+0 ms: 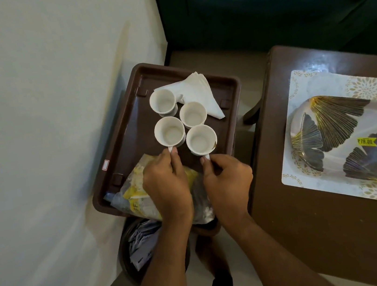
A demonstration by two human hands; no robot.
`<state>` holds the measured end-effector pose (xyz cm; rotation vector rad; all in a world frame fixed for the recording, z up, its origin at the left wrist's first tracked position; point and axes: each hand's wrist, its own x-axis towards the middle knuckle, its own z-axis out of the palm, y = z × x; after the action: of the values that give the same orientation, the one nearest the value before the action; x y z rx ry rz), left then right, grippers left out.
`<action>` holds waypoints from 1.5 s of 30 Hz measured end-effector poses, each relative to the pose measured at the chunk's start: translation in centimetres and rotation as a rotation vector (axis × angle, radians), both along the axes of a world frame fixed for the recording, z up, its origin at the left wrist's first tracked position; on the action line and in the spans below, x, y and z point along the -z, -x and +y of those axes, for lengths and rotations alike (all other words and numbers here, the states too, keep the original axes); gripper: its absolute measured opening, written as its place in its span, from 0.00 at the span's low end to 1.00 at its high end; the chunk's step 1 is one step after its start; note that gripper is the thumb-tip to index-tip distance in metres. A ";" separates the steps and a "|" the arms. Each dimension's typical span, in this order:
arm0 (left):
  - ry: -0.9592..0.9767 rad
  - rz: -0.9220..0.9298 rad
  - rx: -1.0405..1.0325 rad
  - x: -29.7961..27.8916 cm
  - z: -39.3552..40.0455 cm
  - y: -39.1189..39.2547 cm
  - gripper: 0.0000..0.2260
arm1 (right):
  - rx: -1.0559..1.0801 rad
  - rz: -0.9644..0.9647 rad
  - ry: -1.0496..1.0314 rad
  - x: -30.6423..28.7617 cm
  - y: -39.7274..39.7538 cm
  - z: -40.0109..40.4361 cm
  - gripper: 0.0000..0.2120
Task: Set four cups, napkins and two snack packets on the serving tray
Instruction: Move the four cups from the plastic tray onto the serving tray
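A brown serving tray (130, 117) holds several white cups in a cluster, folded white napkins (196, 90) at its far side, and clear-and-yellow snack packets (133, 192) at its near end. My left hand (167, 185) pinches the handle of the near left cup (169, 132). My right hand (227, 181) pinches the handle of the near right cup (201, 139). Both cups stand upright on the tray. Two more cups (162, 101) (193, 114) stand behind them. My hands cover part of the packets.
A dark wooden table (316, 221) stands to the right, bearing a white patterned placemat (302, 91) with gold leaf-shaped dishes (333, 121). A white wall is on the left. A dark bin (137, 248) with papers sits below the tray.
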<state>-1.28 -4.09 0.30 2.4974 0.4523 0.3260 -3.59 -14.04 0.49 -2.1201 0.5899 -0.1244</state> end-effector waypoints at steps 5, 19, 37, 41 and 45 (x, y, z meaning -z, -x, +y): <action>0.022 -0.029 0.031 -1.5 -3.2 1.2 0.15 | 0.012 -0.056 -0.026 -1.8 0.8 -3.0 0.06; 0.088 -0.013 0.188 -2.4 -18.6 5.3 0.11 | 0.200 -0.034 0.066 -2.4 5.7 -18.8 0.04; 0.087 0.065 0.303 1.8 -34.2 10.6 0.09 | 0.408 0.021 0.128 1.7 11.6 -33.9 0.06; 0.095 0.074 0.303 2.1 -35.2 10.7 0.09 | 0.411 0.027 0.120 2.5 11.7 -34.5 0.07; 0.086 0.055 0.310 2.2 -35.7 10.7 0.06 | 0.409 0.027 0.120 3.3 11.5 -34.7 0.07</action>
<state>-12.00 -39.82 -1.94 2.4479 0.0933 0.1121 -15.10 -48.72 -2.78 -2.0915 1.0501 -0.3671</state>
